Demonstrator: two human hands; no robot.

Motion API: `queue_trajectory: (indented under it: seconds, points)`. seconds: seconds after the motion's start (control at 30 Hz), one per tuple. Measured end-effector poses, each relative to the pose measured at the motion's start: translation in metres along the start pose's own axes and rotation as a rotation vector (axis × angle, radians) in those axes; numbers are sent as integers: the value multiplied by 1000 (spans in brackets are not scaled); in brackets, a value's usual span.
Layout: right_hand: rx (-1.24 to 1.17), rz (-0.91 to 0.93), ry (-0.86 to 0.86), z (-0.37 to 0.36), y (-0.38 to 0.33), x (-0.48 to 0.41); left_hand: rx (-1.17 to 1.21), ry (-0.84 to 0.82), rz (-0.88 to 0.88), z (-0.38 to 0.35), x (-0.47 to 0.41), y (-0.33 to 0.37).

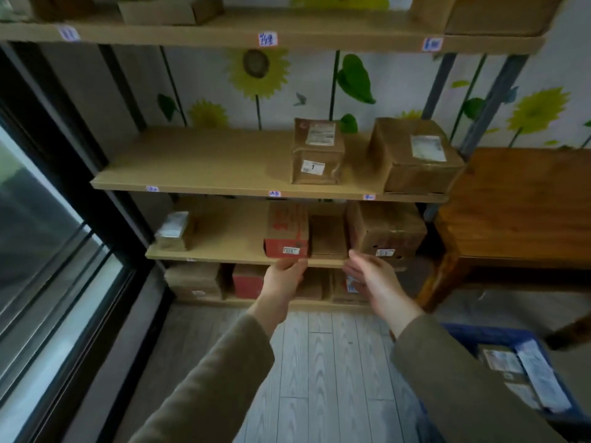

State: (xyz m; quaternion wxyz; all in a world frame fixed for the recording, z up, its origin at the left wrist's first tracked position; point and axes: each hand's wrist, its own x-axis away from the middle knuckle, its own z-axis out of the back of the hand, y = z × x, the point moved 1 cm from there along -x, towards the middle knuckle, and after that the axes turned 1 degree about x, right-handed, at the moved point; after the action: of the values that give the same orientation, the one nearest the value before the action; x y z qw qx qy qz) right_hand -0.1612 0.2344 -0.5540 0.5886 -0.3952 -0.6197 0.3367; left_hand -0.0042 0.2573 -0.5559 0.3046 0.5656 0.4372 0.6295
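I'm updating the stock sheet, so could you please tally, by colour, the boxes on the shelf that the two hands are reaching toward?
Red box: 1
Brown boxes: 3
Total in view: 4

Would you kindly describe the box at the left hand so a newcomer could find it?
Find the shelving against the sunflower wall. On its second-lowest shelf, just above the left hand, sits the box: the only red one among brown neighbours.

red carton (286, 231) label: blurred | shelf tags (268, 39): unreadable | blue crate (486, 335): cut off
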Motion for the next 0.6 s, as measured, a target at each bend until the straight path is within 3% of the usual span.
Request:
queue_trajectory:
  seconds: [0.6]
  points:
    - [76,-238,138,-96,21,-263,-121,137,237,67,-259,5]
